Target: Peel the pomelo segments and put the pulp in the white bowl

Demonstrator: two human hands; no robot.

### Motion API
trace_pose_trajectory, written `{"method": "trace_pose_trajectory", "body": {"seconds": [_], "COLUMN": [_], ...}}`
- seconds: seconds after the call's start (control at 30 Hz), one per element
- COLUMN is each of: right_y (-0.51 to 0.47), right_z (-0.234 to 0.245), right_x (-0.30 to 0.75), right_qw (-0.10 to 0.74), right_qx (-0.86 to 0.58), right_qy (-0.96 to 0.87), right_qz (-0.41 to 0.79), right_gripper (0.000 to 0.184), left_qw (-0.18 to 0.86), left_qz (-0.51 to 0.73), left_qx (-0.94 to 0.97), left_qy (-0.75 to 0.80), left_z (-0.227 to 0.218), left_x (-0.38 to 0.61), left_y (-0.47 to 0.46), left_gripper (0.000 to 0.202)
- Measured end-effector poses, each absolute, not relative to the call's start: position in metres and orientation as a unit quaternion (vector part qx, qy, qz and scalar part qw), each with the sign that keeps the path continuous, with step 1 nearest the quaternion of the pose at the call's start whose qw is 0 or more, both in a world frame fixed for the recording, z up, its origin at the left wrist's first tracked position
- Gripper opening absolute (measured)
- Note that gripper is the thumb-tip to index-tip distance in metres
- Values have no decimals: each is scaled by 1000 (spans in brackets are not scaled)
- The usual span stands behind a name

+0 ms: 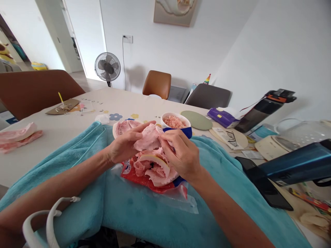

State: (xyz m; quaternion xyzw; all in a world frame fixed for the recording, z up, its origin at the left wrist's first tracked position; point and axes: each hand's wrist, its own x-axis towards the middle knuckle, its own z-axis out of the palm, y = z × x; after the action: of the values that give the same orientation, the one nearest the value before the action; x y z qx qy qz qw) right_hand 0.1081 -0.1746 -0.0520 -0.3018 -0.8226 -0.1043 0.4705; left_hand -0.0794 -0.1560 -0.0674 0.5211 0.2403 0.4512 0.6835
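Observation:
My left hand [124, 143] cups a pale pink pomelo segment [148, 138] from the left, its fingers wrapped along the far side. From the right, the bent fingers and thumb of my right hand [184, 155] pinch the segment's edge. Just below lie torn pomelo peel and membranes [155, 168], heaped on a red and clear plastic bag [137, 179]. Behind my left fingers is a larger piece of pomelo in its thick rind [124, 128]. A white bowl [162, 122] of loose pink pulp stands beyond my right hand.
A teal towel [124, 206] covers the near table and lap. More pomelo peel [20, 137] lies at left. To the right are a green oval mat [196, 120], purple tissue pack [222, 117], dark bottle [254, 112], blue bottle [297, 163] and black phone [263, 186].

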Motion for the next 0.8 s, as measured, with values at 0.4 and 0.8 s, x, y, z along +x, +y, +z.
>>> {"method": "trace_pose_trajectory", "body": {"seconds": [0.4,0.8], "right_y": [-169,-166], "right_z": [-45,-71], "right_x": [113,107], "right_qw": [377,361], "right_qx": [-363,-354], "right_qy": [-851,-850], "right_qz": [53,-150], "right_gripper": [12,21], "left_qw": [613,566], "left_qz": [478,476], "left_qx": [553,595], "left_qy": [300,314], "left_z": [-72,-76], "left_x": [-72,-71], "left_y": [-160,-164], "left_gripper": [62,57]}}
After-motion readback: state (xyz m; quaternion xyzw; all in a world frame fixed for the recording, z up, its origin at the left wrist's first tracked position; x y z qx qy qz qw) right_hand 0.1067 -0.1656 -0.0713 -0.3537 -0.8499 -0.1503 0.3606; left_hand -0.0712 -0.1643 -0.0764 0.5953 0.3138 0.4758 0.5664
